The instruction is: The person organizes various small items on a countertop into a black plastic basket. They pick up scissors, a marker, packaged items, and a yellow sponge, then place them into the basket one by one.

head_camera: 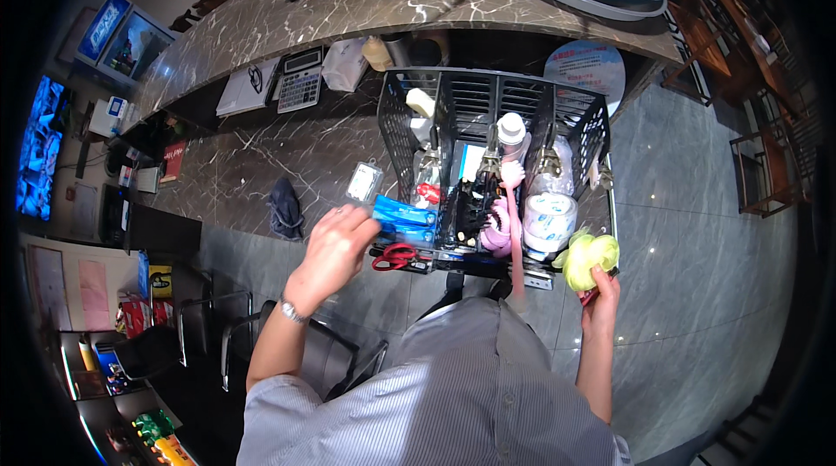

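Observation:
My right hand (601, 296) holds a bundle of yellow-green cord or yarn (591, 260) and something dark red, just off the near right corner of a black plastic divided basket (499, 84). My left hand (339, 244), fingers curled, is beside blue packets (405, 221) at the basket's near left; whether it grips one cannot be told. Red-handled scissors (394, 257) lie at the near left edge. Inside are a roll of tape (550, 221), a white-capped bottle (511, 129), a pink long-handled item (514, 224), a purple coil (496, 231) and metal clips (490, 162).
The basket stands on a dark marble counter (222, 172). Left of it lie a clear card holder (364, 182) and a grey cloth (285, 208). Behind are a calculator (299, 84), a notebook (245, 90) and a tissue pack (344, 64), under a raised marble ledge (392, 9). Chairs (307, 348) stand lower left.

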The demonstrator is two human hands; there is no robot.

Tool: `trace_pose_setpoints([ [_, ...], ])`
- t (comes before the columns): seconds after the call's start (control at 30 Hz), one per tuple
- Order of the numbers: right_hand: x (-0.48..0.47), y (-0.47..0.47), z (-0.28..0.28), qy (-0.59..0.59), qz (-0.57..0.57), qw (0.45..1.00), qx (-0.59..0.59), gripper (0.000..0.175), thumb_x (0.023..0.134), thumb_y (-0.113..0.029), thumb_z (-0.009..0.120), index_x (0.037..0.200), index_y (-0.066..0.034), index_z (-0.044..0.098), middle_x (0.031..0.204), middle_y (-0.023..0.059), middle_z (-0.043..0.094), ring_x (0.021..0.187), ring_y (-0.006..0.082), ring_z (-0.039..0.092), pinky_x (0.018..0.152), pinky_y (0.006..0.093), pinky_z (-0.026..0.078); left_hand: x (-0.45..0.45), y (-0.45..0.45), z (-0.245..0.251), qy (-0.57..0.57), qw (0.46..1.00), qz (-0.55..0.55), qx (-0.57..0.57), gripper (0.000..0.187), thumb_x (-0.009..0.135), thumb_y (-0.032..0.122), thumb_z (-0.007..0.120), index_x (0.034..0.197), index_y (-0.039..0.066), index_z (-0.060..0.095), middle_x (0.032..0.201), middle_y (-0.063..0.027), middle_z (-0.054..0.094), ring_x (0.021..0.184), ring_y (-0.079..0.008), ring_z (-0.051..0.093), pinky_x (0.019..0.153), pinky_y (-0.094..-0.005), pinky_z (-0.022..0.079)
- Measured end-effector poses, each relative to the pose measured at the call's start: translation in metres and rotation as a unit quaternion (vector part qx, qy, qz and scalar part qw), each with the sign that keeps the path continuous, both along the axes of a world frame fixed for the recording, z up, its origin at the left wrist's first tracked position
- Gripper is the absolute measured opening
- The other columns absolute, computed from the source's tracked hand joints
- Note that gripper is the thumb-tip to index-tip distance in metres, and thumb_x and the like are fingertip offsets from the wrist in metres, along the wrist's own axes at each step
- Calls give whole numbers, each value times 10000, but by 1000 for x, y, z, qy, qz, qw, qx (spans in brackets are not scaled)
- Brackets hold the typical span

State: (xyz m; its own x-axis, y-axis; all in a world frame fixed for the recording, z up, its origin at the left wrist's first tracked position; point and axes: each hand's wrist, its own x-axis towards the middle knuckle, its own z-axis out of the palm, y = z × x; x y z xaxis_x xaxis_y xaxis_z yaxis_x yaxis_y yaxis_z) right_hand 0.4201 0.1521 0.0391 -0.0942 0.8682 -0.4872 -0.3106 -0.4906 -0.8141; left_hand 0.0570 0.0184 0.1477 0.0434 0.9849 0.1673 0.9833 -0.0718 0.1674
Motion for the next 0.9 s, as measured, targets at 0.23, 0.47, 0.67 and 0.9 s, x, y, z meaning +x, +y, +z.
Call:
trace_pose_setpoints([
  [0.23, -22, -3, 11, -22, 7, 999, 40, 308, 824, -214, 593, 1041, -4, 532, 862, 51, 612, 636, 98, 553, 480, 209, 395, 2, -42, -39, -30, 999, 19, -22, 152, 592, -8, 601, 693, 55, 507, 700, -73, 487, 697, -256, 509, 624, -359, 396],
  [0.47, -47, -17, 21, -40, -51, 997, 43, 252, 828, -169, 586, 1007, 0, 532, 793, 49, 589, 566, 94, 511, 460, 216, 373, 16, -38, -98, -36, 998, -54, -11, 140, 611, 46, 582, 747, 51, 545, 802, -81, 515, 770, -246, 510, 694, -344, 410],
  [0.67, -49, -34, 22, -48, -70, 995, 43, 321, 814, -214, 607, 1052, -17, 518, 867, 49, 612, 668, 107, 568, 496, 221, 406, 6, -33, -103, -111, 993, -43, 18, 194, 674, 110, 651, 852, 60, 594, 903, -90, 520, 796, -263, 501, 701, -363, 414],
  [0.9, -50, -39, 22, -31, -100, 993, 46, 284, 821, -181, 597, 1041, -18, 520, 852, 42, 601, 641, 97, 554, 487, 212, 396, 21, -1, -92, -220, 975, -16, 19, 213, 751, 117, 641, 925, 8, 583, 992, -145, 538, 894, -315, 544, 747, -390, 459],
])
